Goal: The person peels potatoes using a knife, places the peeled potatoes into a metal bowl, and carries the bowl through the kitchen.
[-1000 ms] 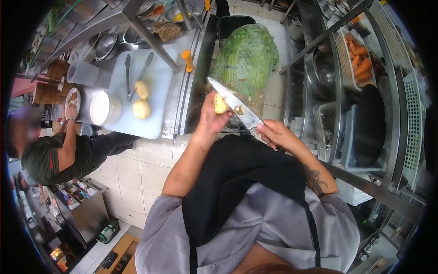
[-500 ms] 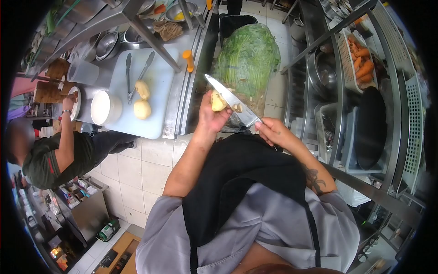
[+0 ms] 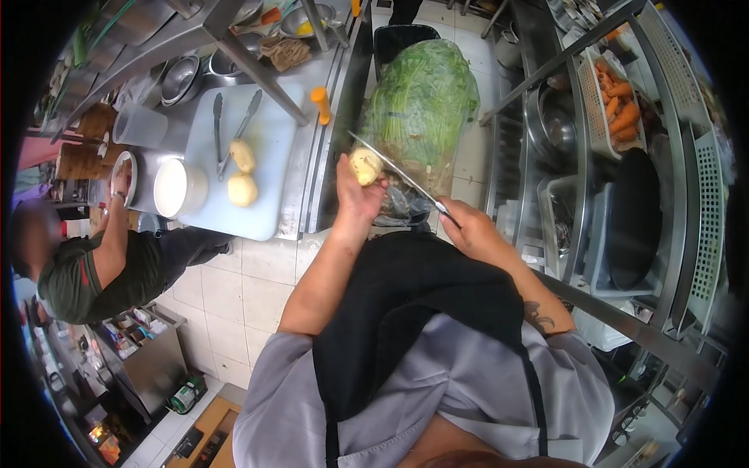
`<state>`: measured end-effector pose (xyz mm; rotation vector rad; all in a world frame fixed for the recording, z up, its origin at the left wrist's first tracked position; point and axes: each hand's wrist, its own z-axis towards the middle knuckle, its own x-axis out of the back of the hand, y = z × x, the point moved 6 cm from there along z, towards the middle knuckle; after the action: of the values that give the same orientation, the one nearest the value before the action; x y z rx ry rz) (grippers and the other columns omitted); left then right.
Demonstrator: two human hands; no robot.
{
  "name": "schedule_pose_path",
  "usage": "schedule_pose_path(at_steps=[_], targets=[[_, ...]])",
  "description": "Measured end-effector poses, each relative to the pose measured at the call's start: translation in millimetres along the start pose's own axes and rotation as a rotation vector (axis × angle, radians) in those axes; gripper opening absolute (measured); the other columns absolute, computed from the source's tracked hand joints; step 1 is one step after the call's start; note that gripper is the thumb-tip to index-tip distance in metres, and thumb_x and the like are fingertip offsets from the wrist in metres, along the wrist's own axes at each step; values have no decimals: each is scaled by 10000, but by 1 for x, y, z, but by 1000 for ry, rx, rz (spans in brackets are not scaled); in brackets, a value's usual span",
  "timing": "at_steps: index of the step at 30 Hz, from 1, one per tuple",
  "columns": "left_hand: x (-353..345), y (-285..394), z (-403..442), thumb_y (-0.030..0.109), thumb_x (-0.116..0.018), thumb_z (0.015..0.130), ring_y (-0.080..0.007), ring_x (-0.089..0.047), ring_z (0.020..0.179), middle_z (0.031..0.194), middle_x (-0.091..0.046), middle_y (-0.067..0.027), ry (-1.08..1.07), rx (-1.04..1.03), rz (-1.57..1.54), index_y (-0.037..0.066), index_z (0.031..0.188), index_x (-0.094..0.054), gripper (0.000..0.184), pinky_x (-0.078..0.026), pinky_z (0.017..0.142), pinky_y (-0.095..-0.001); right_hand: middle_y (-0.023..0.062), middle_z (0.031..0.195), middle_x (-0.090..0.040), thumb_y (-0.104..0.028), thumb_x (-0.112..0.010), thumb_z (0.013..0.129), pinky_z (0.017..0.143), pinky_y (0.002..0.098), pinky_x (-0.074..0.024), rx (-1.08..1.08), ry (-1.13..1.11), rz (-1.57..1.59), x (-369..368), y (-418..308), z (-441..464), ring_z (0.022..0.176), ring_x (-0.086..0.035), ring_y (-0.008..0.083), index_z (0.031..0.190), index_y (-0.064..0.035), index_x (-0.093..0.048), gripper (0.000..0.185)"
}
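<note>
My left hand (image 3: 360, 196) is closed around a pale yellow potato (image 3: 364, 165) with brown patches of skin on it. My right hand (image 3: 473, 226) grips the dark handle of a kitchen knife (image 3: 400, 169). The blade slants up and left beside the potato, its edge seen narrow; whether it touches the potato I cannot tell. Two pale peeled potatoes, an upper one (image 3: 243, 156) and a lower one (image 3: 242, 189), lie on a white cutting board (image 3: 273, 171) to my left, next to metal tongs (image 3: 218, 129).
Beyond my hands stands a bag of leafy greens (image 3: 425, 93). A white tub (image 3: 176, 187) is beside the board. On the right, shelving holds a basket of carrots (image 3: 622, 109). A co-worker (image 3: 94, 265) stands at the left, one hand at a bowl (image 3: 123, 175).
The knife blade has turned from showing its broad face to nearly edge-on. The potato has been turned in my left hand and sits slightly further left. The co-worker's arm has shifted.
</note>
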<state>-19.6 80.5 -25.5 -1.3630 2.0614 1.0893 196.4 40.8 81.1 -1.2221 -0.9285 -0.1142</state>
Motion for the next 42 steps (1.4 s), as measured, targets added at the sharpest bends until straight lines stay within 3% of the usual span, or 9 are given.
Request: schedule_pose_path(at_steps=[2, 7, 16, 20, 23, 26, 32, 42], targets=[[-2, 5, 0, 448, -307, 1049, -204, -524, 749, 903, -605, -80, 23, -41, -19, 86, 1074, -582, 456, -417, 640, -340, 215, 969, -635, -157, -609, 953, 729, 458, -514, 47, 2, -55, -1, 1, -3, 840, -629, 408, 1302, -11, -554, 382], [1, 10, 10, 464, -408, 1036, -198, -546, 753, 926, -611, -44, 62, -162, -33, 125, 1069, -566, 375, -424, 612, -340, 192, 930, -613, -159, -615, 950, 710, 456, -519, 20, -41, -118, -2, -1, -9, 832, -640, 392, 1313, -22, -552, 393], [2, 10, 13, 427, -438, 1032, -171, -588, 810, 933, -627, -14, 115, -183, 2, 150, 1092, -568, 312, -441, 611, -330, 189, 964, -627, -170, -608, 956, 712, 469, -522, -19, -93, -137, 0, 0, -14, 849, -646, 397, 1310, -22, -554, 387], [-14, 0, -5, 374, -381, 1038, -204, -561, 819, 942, -618, -60, 75, -189, 37, 101, 1086, -557, 329, -451, 684, -357, 198, 973, -639, -161, -585, 974, 749, 442, -522, -30, -47, -137, 0, -12, -3, 850, -642, 399, 1293, -4, -557, 356], [-11, -3, -3, 385, -399, 1033, -202, -568, 787, 925, -620, -49, 67, -190, 52, 107, 1072, -563, 325, -447, 646, -352, 212, 975, -644, -159, -563, 991, 789, 409, -509, -7, -83, 216, -13, 2, 7, 850, -629, 400, 1269, 19, -559, 330], [-1, 1, -1, 405, -430, 1030, -198, -582, 741, 892, -623, -50, 19, -183, 30, 105, 1055, -561, 328, -448, 592, -344, 227, 970, -639, -148, -556, 996, 811, 390, -493, -239, -63, 472, -19, 15, 4, 852, -613, 399, 1262, 38, -553, 324], [1, 8, 1, 319, -345, 1013, -235, -556, 754, 900, -619, -121, 41, -135, -18, 54, 1050, -570, 349, -454, 650, -341, 206, 994, -635, -148, -595, 971, 781, 420, -521, 84, 33, -24, -2, -4, -1, 873, -638, 396, 1302, 12, -553, 370], [0, 10, 1, 278, -344, 1000, -249, -596, 830, 948, -622, -132, 30, -124, -25, 18, 1079, -564, 349, -501, 693, -364, 170, 953, -610, -164, -610, 957, 707, 445, -526, 56, -40, -158, -4, -8, -12, 836, -641, 377, 1313, -13, -555, 391]])
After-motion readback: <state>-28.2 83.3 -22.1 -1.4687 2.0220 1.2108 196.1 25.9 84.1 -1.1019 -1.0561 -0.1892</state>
